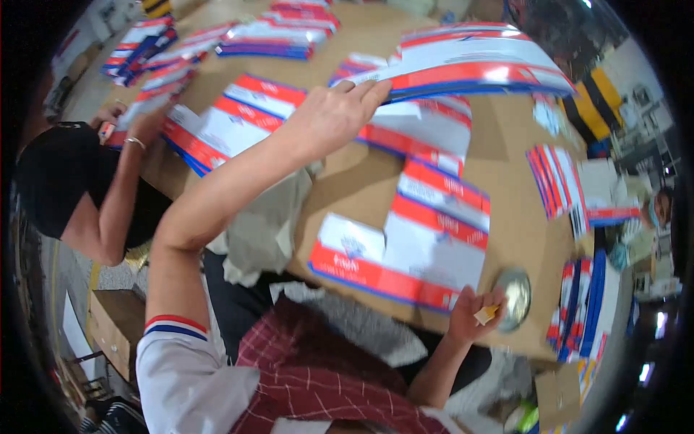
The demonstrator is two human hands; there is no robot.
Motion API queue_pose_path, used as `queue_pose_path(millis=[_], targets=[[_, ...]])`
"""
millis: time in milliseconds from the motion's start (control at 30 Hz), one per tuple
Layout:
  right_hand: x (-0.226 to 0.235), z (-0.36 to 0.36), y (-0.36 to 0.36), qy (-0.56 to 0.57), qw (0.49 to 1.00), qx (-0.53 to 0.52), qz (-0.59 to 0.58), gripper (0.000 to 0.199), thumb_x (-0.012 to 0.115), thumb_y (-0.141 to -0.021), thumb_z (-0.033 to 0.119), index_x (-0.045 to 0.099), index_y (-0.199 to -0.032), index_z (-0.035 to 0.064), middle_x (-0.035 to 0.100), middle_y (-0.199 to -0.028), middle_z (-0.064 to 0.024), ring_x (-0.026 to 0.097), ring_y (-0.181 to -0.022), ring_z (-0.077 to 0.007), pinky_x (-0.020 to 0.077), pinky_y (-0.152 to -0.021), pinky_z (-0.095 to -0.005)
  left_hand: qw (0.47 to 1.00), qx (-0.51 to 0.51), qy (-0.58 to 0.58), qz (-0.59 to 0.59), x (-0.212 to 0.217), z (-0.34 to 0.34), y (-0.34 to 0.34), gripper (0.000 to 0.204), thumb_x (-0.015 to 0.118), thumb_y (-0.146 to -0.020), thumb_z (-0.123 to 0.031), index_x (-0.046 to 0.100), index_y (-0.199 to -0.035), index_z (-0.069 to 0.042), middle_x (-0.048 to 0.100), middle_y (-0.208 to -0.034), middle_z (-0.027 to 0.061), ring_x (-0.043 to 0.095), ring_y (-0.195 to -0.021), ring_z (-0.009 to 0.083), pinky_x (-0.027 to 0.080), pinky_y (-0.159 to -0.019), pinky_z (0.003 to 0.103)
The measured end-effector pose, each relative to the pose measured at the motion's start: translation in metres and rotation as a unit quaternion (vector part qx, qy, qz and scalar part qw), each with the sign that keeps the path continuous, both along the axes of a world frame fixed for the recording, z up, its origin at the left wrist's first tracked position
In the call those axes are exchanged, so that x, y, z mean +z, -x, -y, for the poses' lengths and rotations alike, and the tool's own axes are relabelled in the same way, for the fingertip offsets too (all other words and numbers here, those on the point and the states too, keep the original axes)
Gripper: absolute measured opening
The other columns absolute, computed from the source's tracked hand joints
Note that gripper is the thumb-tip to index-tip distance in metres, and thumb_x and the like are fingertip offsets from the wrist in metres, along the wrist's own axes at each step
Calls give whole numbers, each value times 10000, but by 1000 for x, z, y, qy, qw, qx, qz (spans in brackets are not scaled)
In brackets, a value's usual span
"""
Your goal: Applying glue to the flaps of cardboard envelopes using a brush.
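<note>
My left hand (334,119) reaches far forward, its fingers closed on the left end of a bundle of flat printed carton sheets (486,56) in red, white and blue. The bundle's long edge is tilted above other sheets (423,126) on the table. Close to me lies an L-shaped carton sheet (437,242) with the same stripes. At its near right corner my right hand (470,318) pinches a small flat yellow and cream piece (486,314), perhaps a scraper. Just beside that hand stands a round metal bowl (515,298) with pale contents.
To the left a person in a black cap (61,177) handles striped sheets. More stacks of sheets (278,32) lie at the back, and others (578,307) at the right edge. A grey cloth (264,224) hangs over the table's near edge. An open cardboard box (116,325) sits lower left.
</note>
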State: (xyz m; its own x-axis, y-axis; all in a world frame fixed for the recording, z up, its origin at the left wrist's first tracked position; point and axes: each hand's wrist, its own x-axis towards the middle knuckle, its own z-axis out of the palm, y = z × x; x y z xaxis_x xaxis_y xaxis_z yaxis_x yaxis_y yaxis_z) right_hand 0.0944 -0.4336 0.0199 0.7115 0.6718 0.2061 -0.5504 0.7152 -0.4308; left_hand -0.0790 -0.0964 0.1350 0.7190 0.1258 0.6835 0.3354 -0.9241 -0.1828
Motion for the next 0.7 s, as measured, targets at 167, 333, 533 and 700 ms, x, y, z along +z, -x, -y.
queue_pose_path(millis=[167, 333, 533, 700], targets=[[57, 9, 37, -106, 989, 83, 61, 124, 502, -859, 180, 437, -755, 166, 364, -539, 69, 290, -443, -69, 313, -683, -306, 974, -79, -98, -186, -56, 162, 30, 410, 513, -732, -184, 569, -1060, 57, 601, -908, 169, 548, -740, 267, 458, -488, 279], [-45, -18, 39, 225, 973, -41, 17, 159, 477, -889, 235, 416, -792, 125, 488, -614, 35, 447, -509, -122, 419, -701, -337, 971, -77, -67, -217, -139, 199, 49, 368, 516, -731, -196, 605, -995, 45, 605, -892, 180, 534, -742, 246, 449, -530, 280], [-51, -17, 31, 166, 979, 29, -114, 162, 491, -885, 233, 549, -778, 127, 457, -516, 36, 361, -395, -77, 423, -795, -309, 975, -112, 55, -181, -151, 198, 59, 399, 517, -744, -208, 561, -1080, 1, 579, -1021, 132, 565, -863, 206, 494, -627, 276], [-53, -33, 29, 138, 985, 72, -78, 189, 461, -897, 232, 546, -778, 112, 438, -497, 24, 326, -376, -90, 426, -789, -317, 978, -113, 88, -152, -154, 184, 72, 355, 539, -760, -219, 575, -1064, -39, 575, -1031, 92, 543, -949, 210, 469, -751, 306]])
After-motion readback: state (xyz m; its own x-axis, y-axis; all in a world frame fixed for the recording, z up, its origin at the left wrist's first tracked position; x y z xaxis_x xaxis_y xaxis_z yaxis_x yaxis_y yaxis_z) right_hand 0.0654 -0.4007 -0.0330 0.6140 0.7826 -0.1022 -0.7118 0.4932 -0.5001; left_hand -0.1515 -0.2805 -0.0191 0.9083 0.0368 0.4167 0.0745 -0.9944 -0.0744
